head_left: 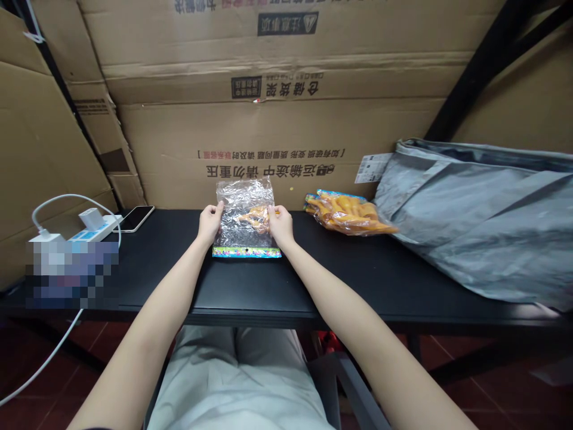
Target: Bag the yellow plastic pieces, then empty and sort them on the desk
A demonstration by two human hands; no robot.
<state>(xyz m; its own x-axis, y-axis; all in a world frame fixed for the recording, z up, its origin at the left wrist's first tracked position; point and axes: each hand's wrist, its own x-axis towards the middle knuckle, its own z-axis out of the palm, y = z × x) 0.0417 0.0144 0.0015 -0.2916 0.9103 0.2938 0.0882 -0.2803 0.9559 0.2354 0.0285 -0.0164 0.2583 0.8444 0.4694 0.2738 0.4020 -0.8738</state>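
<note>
A clear crinkled plastic bag [244, 206] with a colourful printed strip along its near edge lies on the black table [250, 286]. An orange item shows inside it. My left hand [209, 222] pinches the bag's left side. My right hand [280, 224] grips its right side, fingers closed on the plastic near the orange item. Both forearms reach straight out from my lap.
A second packet of orange items [347, 214] lies to the right. A large grey bag [478, 221] fills the table's right end. At the left sit a phone [136, 218] and a white power strip [96, 226] with a cable. Cardboard boxes [277, 119] stand behind.
</note>
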